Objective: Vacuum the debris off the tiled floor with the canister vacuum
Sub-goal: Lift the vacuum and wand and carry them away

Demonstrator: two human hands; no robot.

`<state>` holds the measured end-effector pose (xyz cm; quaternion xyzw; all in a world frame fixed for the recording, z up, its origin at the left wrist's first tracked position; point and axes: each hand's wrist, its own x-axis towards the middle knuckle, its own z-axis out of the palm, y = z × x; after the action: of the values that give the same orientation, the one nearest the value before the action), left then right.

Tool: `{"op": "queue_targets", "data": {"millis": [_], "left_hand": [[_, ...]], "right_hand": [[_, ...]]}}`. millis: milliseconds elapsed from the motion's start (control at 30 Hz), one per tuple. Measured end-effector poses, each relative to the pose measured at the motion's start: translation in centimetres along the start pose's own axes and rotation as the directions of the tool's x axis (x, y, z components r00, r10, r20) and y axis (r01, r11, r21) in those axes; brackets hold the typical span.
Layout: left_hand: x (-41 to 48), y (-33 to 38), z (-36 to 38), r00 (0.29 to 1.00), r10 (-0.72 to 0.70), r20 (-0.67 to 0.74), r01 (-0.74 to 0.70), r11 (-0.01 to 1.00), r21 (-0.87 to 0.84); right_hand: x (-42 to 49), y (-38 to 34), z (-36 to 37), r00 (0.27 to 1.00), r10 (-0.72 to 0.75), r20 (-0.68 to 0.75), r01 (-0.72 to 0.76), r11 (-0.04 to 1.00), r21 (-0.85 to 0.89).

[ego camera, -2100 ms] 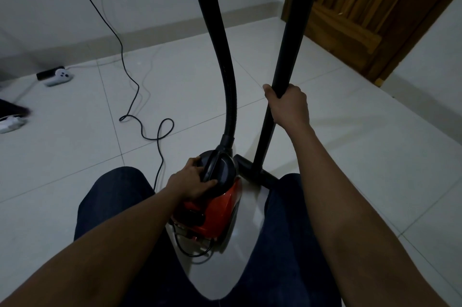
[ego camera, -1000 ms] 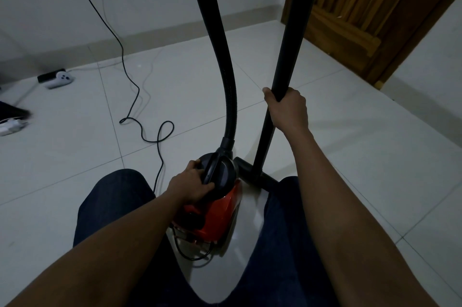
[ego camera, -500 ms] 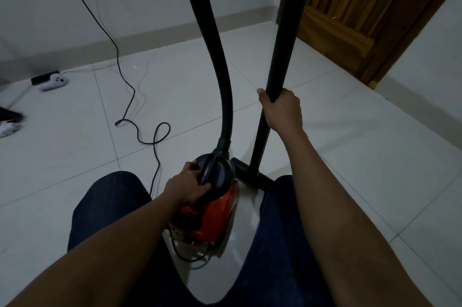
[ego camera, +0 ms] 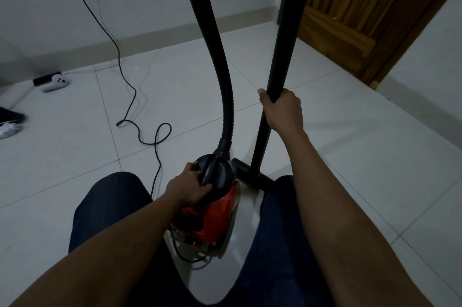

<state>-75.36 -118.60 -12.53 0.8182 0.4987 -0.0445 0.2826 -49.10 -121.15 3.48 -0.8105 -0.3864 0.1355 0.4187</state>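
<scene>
Left fingers (ego camera: pixel 191 166): curled together round the black carry handle on top of the canister, with the thumb on the near side of the handle.
Right fingers (ego camera: pixel 291 94): wrapped tight round the wand and pressed side by side, with the thumb closing the grip from the left.
Left hand (ego camera: pixel 188 188): palm down on the canister top, the forearm reaching forward and down between the knees.
Right hand (ego camera: pixel 282 110): back of the hand towards the camera, the arm nearly straight, gripping the wand partway up its length.
Canister vacuum (ego camera: pixel 215 214): on the floor between the person's legs. It has a glossy orange-red plastic shell, rounded, with a round black lid and an arched handle on top.
Hose (ego camera: pixel 220 62): black ribbed flexible tube that rises from a collar on the canister lid and curves up out of view.
Wand (ego camera: pixel 283 39): smooth, straight, matte black tube, standing almost upright just right of the hose.
Floor nozzle (ego camera: pixel 250 173): a low black bar at the wand's foot, lying on the tiles just beside the canister.
Power cord (ego camera: pixel 130 97): thin and black, hanging down the wall and looping across the floor to the canister's left.
Tiled floor (ego camera: pixel 350 156): large, pale, glossy square tiles with thin grey joints.
Legs (ego camera: pixel 110 204): dark blue cloth, one knee on either side of the canister.
Door (ego camera: pixel 355 7): brown wood with vertical grain, at upper right.
Game controller (ego camera: pixel 55 83): white, lying by the skirting at far left.
</scene>
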Motion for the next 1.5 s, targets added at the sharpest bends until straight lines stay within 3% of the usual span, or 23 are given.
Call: {"op": "queue_targets", "data": {"millis": [667, 800, 833, 900, 967, 1067, 1300, 1500], "left_hand": [[-0.6, 0.6, -0.7, 0.998, -0.036, 0.044, 0.034, 0.999, 0.034], [-0.7, 1.4, -0.8, 0.991, -0.048, -0.123, 0.069, 0.983, 0.167], [-0.6, 1.7, -0.5, 0.981, -0.061, -0.182, 0.084, 0.989, 0.123], [-0.4, 2.8, 0.1, 0.958, -0.149, -0.243, 0.108, 0.979, -0.175], [0.6, 4.0, 0.8, 0.948, -0.221, -0.227, 0.109, 0.901, -0.420], [1.9, 5.0, 0.7, 0.970, -0.189, -0.150, 0.098, 0.877, -0.470], [1.8, 7.6, -8.2, 0.966, -0.257, 0.018, 0.232, 0.840, -0.490], [0.3, 15.6, -25.4, 0.951, -0.309, 0.005, 0.276, 0.840, -0.468]], "right_hand": [[0.4, 0.0, 0.1, 1.000, 0.020, 0.002, -0.020, 0.999, 0.033], [0.0, 1.7, 1.2, 0.989, 0.100, 0.105, -0.104, 0.994, 0.039], [-0.4, 2.9, 1.9, 0.979, 0.135, 0.150, -0.138, 0.990, 0.009], [-1.1, 5.3, 3.4, 0.960, 0.192, 0.204, -0.195, 0.981, -0.006], [-1.2, 6.9, 4.6, 0.949, 0.223, 0.221, -0.226, 0.974, -0.012], [-0.7, 7.2, 5.3, 0.937, 0.259, 0.235, -0.266, 0.964, -0.005], [3.0, -0.2, 0.6, 0.904, 0.346, 0.251, -0.352, 0.936, -0.023], [9.2, -12.9, -8.9, 0.884, 0.382, 0.269, -0.402, 0.916, 0.018]]}}
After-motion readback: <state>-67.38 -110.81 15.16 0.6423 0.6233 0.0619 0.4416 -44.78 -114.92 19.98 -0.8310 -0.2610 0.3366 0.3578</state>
